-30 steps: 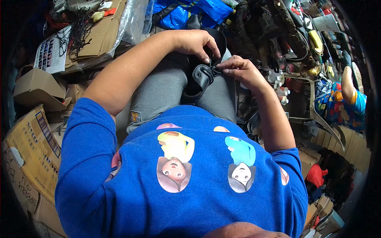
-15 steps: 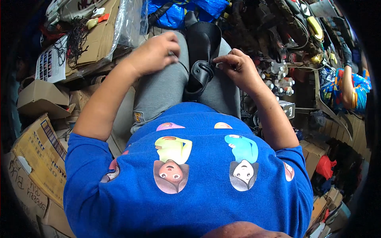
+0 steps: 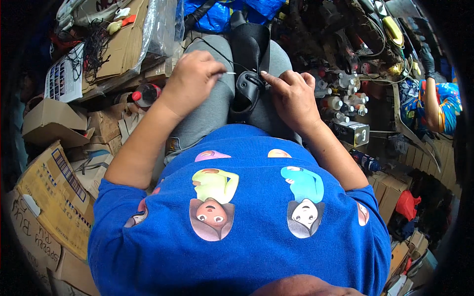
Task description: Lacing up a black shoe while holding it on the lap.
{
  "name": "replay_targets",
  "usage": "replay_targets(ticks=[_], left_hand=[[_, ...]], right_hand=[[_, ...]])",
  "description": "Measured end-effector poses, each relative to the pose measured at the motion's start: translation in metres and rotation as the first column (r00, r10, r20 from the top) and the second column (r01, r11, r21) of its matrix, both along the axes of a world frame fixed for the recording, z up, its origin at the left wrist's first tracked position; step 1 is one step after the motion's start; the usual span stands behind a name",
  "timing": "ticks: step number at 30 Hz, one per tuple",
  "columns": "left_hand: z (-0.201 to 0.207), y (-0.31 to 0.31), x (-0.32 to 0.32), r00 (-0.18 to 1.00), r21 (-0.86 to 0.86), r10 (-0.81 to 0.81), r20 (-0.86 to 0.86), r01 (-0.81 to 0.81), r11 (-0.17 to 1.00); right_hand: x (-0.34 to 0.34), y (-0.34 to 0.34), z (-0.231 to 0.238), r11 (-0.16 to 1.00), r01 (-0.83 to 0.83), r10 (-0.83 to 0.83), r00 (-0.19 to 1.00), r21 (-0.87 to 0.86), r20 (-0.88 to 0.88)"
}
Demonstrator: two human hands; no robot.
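Note:
Between my thighs rests a black leather piece shaped like a slipper, with a rounded, strapped end towards me. My left hand, just left of it, is closed in a pinch on a thin, pale, needle-like tool pointing at the leather. A black cord loops over my left thigh and runs to the strapped end. At the right edge of that end, my right hand presses an outstretched index fingertip, its other fingers curled. The thumb is hidden.
Clear bottles and a metal can stand to the right. A red-capped bottle, an open carton and cardboard sheets are at left. Blue plastic lies ahead. Another person's arm shows at far right.
My left hand has moved slightly down and left, and the pale tool now shows at its fingertips. The cord now arches over my thigh. The right index finger has stretched along the leather's edge.

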State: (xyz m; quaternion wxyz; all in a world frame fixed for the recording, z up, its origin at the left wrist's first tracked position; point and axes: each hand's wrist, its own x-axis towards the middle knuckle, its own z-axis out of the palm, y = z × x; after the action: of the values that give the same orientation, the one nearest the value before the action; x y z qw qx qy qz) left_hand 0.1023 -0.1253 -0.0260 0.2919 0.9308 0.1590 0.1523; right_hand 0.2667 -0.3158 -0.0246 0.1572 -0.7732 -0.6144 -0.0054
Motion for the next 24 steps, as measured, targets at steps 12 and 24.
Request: replay_targets(ticks=[12, 24], left_hand=[[-0.023, 0.003, 0.033, 0.986, 0.02, -0.142, 0.091, 0.141, 0.99], [-0.015, -0.011, 0.01, 0.999, 0.312, -0.018, 0.029, 0.008, 0.95]], right_hand=[[0.065, 0.017, -0.001, 0.968, -0.152, 0.015, 0.831, -0.201, -0.557], [0.036, 0.006, 0.006, 0.983, -0.155, 0.147, 0.986, -0.102, -0.078]])
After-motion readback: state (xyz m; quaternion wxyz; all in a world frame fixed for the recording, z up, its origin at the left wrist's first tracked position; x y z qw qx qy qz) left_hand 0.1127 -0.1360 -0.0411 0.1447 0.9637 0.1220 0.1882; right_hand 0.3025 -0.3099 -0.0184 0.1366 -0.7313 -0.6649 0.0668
